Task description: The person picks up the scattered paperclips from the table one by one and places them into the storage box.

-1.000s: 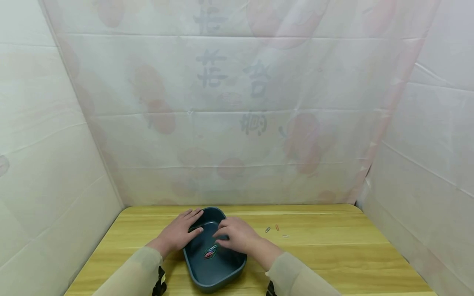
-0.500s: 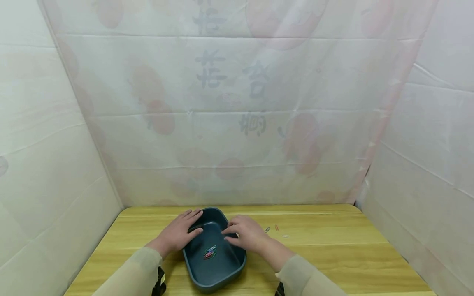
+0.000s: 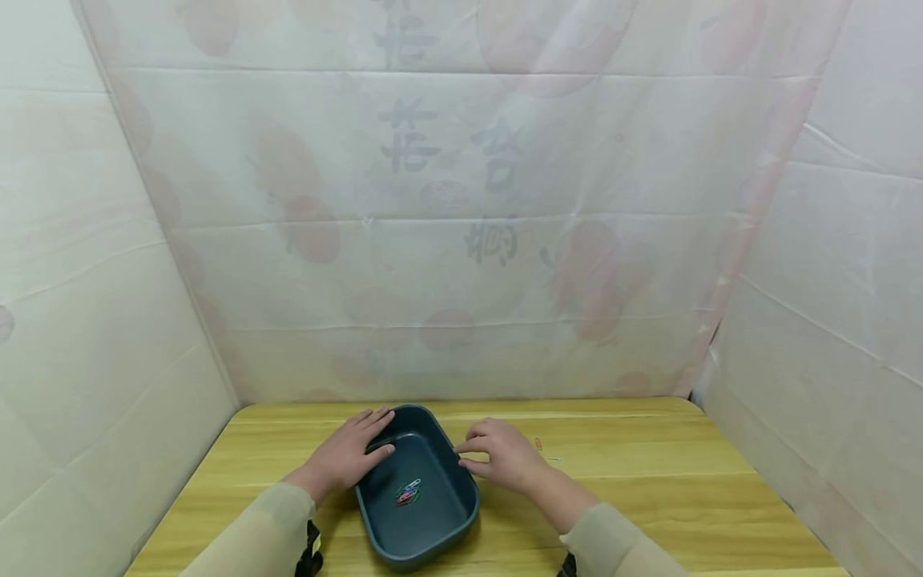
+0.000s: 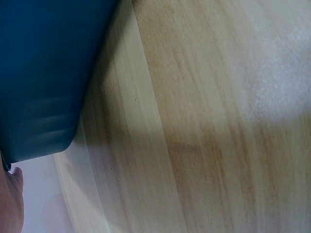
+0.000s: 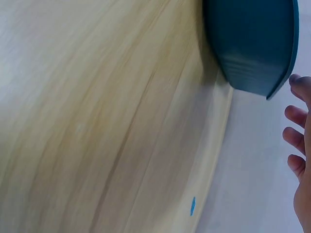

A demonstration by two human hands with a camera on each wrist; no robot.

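A person in pale sleeves works at a dark teal tray (image 3: 404,541) that sits on the wooden tabletop (image 3: 649,497), toward its near edge and a little left of centre. The left hand (image 3: 348,453) lies flat across the tray's far left rim, its fingers straight and slightly spread, the thumb reaching over the rim into the tray. The right hand (image 3: 505,457) rests on the tabletop just beside the tray's right rim, its fingers relaxed and loosely extended toward the rim, holding nothing; whether the fingertips touch the rim cannot be told. A small cluster of coloured paper clips (image 3: 408,492) lies on the tray's floor near its centre. Past the right hand, toward the tabletop's right edge, an orange paper clip (image 3: 538,443) and a pale paper clip (image 3: 554,460) lie loose on the wood, partly hidden by the hand. The right wrist view shows the tray's outer wall standing on the tabletop with fingertips (image 5: 297,136) apart from it; the left wrist view shows the tray's other wall close up. White printed sheeting (image 3: 461,200) encloses the tabletop on three sides.
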